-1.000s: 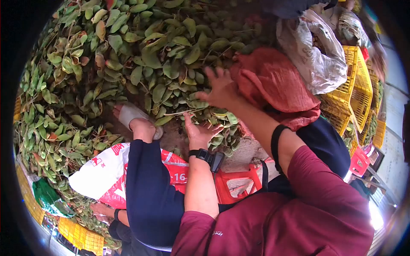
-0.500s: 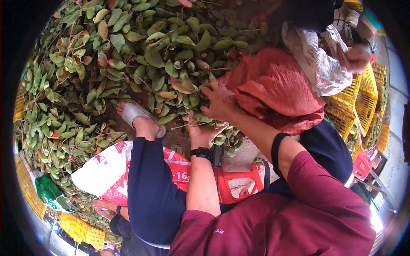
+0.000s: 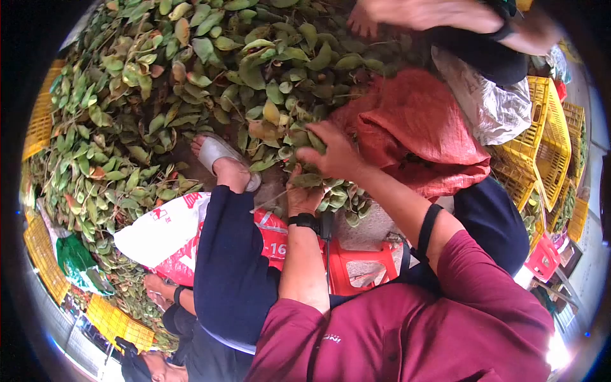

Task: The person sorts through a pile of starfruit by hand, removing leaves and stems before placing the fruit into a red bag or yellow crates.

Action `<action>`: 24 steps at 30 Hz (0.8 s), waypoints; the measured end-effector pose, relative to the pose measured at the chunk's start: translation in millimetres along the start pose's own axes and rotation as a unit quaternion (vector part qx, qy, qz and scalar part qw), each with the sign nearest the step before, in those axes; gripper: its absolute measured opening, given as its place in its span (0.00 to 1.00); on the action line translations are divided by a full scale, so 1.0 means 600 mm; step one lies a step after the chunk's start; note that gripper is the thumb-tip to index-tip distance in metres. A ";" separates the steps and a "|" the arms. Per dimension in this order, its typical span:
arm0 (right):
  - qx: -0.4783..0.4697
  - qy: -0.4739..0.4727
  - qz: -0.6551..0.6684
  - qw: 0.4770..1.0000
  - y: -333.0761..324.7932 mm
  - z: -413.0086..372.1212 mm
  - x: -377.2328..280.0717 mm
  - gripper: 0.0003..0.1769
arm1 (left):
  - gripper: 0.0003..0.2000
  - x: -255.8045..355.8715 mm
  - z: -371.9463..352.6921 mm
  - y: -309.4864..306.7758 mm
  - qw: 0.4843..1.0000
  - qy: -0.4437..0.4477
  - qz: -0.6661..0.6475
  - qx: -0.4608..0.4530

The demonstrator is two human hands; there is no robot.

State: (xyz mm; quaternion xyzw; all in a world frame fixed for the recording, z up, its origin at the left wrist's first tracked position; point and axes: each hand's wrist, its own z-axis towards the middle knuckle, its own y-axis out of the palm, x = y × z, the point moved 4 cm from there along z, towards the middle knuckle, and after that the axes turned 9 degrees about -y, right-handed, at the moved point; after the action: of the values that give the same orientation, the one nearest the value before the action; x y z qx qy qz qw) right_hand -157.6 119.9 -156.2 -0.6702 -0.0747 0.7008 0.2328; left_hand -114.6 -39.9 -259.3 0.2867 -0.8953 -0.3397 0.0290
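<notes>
A big heap of leafy green and brownish sprigs (image 3: 153, 121) spreads in front of me. My left hand (image 3: 305, 196), with a black watch on its wrist, is closed around a leafy sprig (image 3: 307, 180). Just above and to the right, my right hand (image 3: 332, 153) has its fingers curled on leaves at the edge of the heap; what lies under its fingertips is partly hidden. More leaves hang below my hands. A red mesh sack (image 3: 420, 121) lies right beside my right hand.
A white and red bag (image 3: 162, 232) lies by my leg, a red stool (image 3: 363, 267) beneath me. Yellow crates (image 3: 550, 140) stand at right, another crate (image 3: 118, 321) at lower left. Co-workers' arms (image 3: 439, 14) reach in at top right, and one co-worker (image 3: 210, 350) sits at lower left.
My right hand has lifted slightly and curled its fingers more. My left hand now has a leafy sprig between its fingers. The co-worker's arm at top right has swung leftward over the heap.
</notes>
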 end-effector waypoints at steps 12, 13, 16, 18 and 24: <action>0.269 0.362 0.587 0.672 -0.056 -0.035 0.015 0.28 | 0.27 -0.009 -0.089 0.130 0.978 -0.017 0.117 -0.174; 0.268 0.357 0.599 0.665 -0.059 -0.031 0.009 0.27 | 0.27 -0.014 -0.095 0.135 0.978 -0.009 0.102 -0.181; 0.238 0.328 0.653 0.640 -0.064 -0.027 -0.024 0.23 | 0.24 -0.020 -0.122 0.147 0.977 0.012 0.044 -0.208; 0.218 0.298 0.656 0.658 -0.080 -0.020 -0.056 0.20 | 0.24 -0.017 -0.142 0.150 0.979 0.061 0.030 -0.191; 0.192 0.242 0.615 0.726 -0.145 -0.031 -0.132 0.26 | 0.28 -0.025 -0.194 0.188 0.964 0.129 0.056 -0.226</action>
State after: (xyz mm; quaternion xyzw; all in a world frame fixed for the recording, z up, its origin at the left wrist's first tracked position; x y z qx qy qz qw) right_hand -120.4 158.8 -49.8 -0.6572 0.5490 0.5035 -0.1148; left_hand -129.0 -32.4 -97.1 0.2635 -0.7988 -0.4908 0.2273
